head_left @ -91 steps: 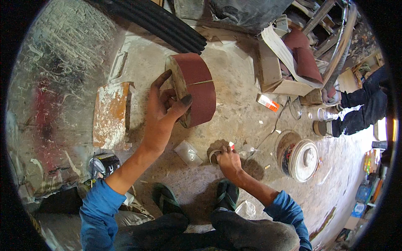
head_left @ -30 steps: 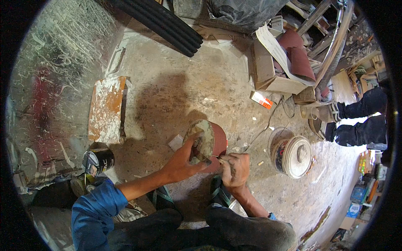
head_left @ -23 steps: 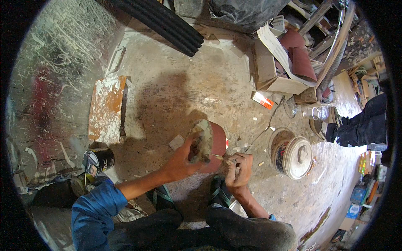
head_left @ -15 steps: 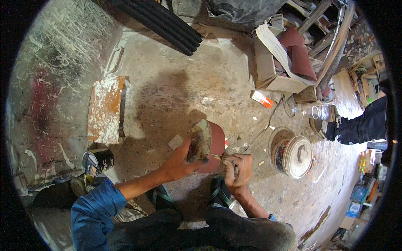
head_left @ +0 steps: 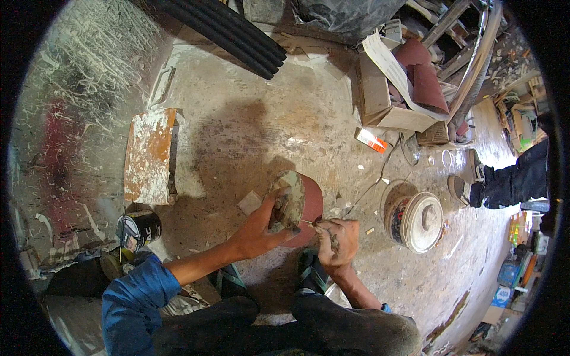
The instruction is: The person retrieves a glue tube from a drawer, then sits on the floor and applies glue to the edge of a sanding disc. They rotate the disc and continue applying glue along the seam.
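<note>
A round drum (head_left: 291,184) with a worn, grey-green flat side has reddish-brown sandpaper (head_left: 313,202) wrapped round its rim. My left hand (head_left: 255,232) grips the drum from the left, its thumb and fingers spread across the flat side. At the lower right of the rim, my right hand (head_left: 338,242) is closed in a pinch against the sandpaper. A thin, pale sliver shows between its fingertips and the sandpaper, too small to name. The curled fingers hide whatever else they hold.
A lidded white bucket (head_left: 423,222) stands to the right, with a cable (head_left: 380,178) beyond it. An open carton (head_left: 380,98) holds sandpaper rolls. Left are a paint-flaked board (head_left: 149,157) and a black can (head_left: 140,229). Black tubes (head_left: 228,35) lie at the back; another person's leg (head_left: 513,181) is far right.
The drum has shifted slightly right and turned a little in my left hand. My right hand stays almost in place at the rim. The other person's foot has moved.
</note>
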The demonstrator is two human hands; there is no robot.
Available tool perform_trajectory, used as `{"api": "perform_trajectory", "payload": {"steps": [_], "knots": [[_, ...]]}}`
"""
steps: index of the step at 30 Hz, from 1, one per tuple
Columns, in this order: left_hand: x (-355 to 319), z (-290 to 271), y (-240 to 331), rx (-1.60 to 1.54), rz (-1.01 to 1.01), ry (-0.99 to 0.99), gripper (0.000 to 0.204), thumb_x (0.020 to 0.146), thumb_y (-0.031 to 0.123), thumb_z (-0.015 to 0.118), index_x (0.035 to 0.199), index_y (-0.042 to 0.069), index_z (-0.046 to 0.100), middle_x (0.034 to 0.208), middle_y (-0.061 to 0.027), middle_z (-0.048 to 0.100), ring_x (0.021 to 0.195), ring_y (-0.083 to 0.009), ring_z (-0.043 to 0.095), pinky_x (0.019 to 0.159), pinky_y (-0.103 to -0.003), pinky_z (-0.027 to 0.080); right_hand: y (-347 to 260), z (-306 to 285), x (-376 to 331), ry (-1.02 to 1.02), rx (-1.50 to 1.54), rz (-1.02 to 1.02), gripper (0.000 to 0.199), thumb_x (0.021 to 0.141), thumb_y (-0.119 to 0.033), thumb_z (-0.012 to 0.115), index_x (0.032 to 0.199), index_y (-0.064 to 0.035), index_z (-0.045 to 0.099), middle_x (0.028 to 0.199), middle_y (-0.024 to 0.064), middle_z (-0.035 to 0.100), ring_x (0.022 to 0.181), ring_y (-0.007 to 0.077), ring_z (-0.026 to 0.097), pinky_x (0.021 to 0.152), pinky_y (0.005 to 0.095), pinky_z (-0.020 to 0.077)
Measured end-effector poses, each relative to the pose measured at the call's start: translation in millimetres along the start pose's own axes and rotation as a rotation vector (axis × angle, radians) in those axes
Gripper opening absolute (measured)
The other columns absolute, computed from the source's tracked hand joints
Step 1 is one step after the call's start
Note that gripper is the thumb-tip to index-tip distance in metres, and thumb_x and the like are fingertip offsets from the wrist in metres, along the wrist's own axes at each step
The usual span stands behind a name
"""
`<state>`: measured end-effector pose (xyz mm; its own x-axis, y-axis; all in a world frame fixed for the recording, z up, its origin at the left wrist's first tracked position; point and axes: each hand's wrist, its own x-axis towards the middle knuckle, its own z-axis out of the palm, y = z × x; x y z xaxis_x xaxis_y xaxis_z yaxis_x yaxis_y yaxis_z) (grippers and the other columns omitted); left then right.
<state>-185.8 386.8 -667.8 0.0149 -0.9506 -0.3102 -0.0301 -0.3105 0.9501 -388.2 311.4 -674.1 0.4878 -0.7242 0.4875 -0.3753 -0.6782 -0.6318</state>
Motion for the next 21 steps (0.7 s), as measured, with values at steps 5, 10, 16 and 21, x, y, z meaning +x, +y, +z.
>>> {"api": "perform_trajectory", "payload": {"steps": [5,10,16,21], "knots": [[0.3,1.2,-4.5,0.045,0.059,0.015,0.089,0.085,0.024,0.072,0.151,0.001,0.016,0.142,-0.0229,0.039,0.132,-0.0310,0.042,0.111,-0.040,0.034,-1.5,1.6,1.5,0.020,-0.012,-0.013,0.013,0.077,0.000,0.069,0.089,-0.0042,0.070,0.084,0.0081,0.067,0.080,0.0268,0.059,0.073,0.0362,0.0448],[-1.0,2.9,-3.1,-0.066,-0.005,-0.037,0.094,0.083,0.023,0.074,0.152,0.001,0.014,0.143,-0.0188,0.040,0.133,-0.0286,0.042,0.112,-0.039,0.033,-2.3,1.9,1.5,0.031,0.005,-0.066,0.015,0.073,-0.006,0.077,0.088,-0.0065,0.075,0.082,0.0070,0.067,0.076,0.0238,0.057,0.071,0.0341,0.0437],[-0.7,5.0,-0.8,-0.052,0.007,-0.024,0.096,0.079,0.020,0.076,0.153,0.007,0.015,0.138,-0.0162,0.046,0.126,-0.0276,0.049,0.108,-0.040,0.038,-6.6,1.2,3.1,0.025,0.021,-0.046,0.018,0.070,-0.009,0.081,0.087,-0.0074,0.077,0.080,0.0061,0.067,0.074,0.0222,0.056,0.070,0.0331,0.0432],[0.8,8.5,-7.9,-0.042,0.047,-0.025,0.094,0.079,0.019,0.075,0.152,0.009,0.017,0.139,-0.0154,0.042,0.125,-0.0267,0.047,0.107,-0.039,0.039,-9.4,-0.8,6.2,0.012,0.028,-0.057,0.019,0.070,-0.009,0.081,0.088,-0.0065,0.077,0.080,0.0063,0.068,0.073,0.0220,0.057,0.070,0.0331,0.0432]]}}
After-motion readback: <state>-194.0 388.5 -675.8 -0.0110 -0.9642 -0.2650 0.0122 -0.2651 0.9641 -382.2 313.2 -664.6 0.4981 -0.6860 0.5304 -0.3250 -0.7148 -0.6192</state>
